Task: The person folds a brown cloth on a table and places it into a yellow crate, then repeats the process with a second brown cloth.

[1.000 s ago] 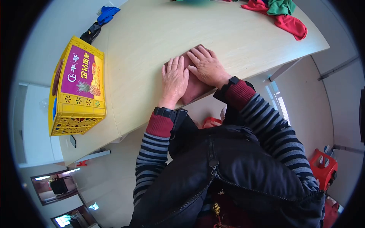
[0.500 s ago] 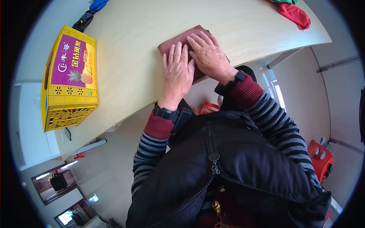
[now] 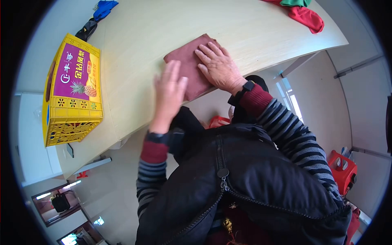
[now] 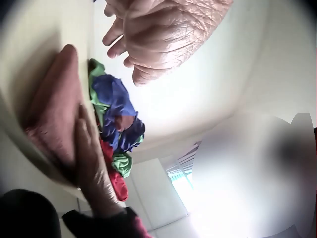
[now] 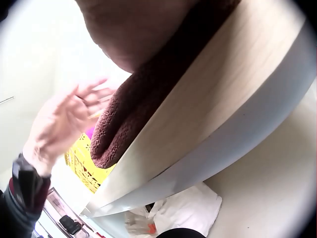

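Observation:
A folded brownish-red towel [image 3: 190, 61] lies at the front edge of the table, its thick fold and fuzzy pile showing in the right wrist view. My right hand [image 3: 220, 67] rests flat on its right part, fingers straight. Blurred by motion, my left hand [image 3: 168, 93] is raised over the towel's left side, fingers extended and holding nothing. The right wrist view has the left hand [image 5: 69, 119] in the air beyond the towel [image 5: 129, 119]. In the left wrist view the right hand [image 4: 91, 168] lies along the towel [image 4: 59, 114].
A yellow plastic crate [image 3: 75, 87] with a pineapple label stands on the left of the table [image 3: 134, 61]. Blue and black cloths [image 3: 105, 9] lie behind it. Red and green cloths [image 3: 306, 18] lie at the back right. A phone-like dark object [image 3: 70, 150] sits near the crate.
My left hand, earlier flat on the towel, has lifted off and moved left. The right hand stays on the towel. More of the towel's top now shows.

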Demonstrator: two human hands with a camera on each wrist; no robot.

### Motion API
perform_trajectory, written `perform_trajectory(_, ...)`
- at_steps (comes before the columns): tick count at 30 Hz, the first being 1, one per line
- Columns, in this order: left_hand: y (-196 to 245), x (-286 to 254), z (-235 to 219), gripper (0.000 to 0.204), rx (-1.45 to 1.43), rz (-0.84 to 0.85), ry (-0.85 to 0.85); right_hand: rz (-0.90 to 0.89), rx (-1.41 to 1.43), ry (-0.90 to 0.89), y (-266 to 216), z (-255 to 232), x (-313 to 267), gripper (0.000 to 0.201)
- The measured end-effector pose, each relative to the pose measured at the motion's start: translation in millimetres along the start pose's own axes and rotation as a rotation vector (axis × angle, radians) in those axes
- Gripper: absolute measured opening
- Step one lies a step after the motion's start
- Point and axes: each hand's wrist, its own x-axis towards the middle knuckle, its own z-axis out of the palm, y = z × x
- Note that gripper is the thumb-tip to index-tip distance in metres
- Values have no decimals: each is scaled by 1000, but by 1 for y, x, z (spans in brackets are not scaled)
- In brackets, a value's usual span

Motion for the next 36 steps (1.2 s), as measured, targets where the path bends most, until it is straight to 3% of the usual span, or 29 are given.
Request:
perform_trajectory(1, -2, 7, -42, 45, -165, -63, 6, 6, 2, -22, -1, 0, 0, 52)
perform_trajectory(2, -2, 19, -91, 41, -139, -15, 131, 12, -19, -21, -1, -1, -1, 52)
perform_trajectory(3, 1, 30, -140, 42, -375, 17, 288, 13, -2, -21, -2, -1, -1, 52)
perform_trajectory(4, 37, 35, -182, 43, -727, -299, 599, 12, 15, -23, -3, -1, 0, 52)
perform_trajectory(14, 65, 25, -240, 44, -715, -63, 679, 21, 60, 7, -4, -5, -1, 51)
perform_trajectory(36, 103, 12, -306, 47, -528, 524, 770, 11, 138, 23, -1, -10, -2, 50)
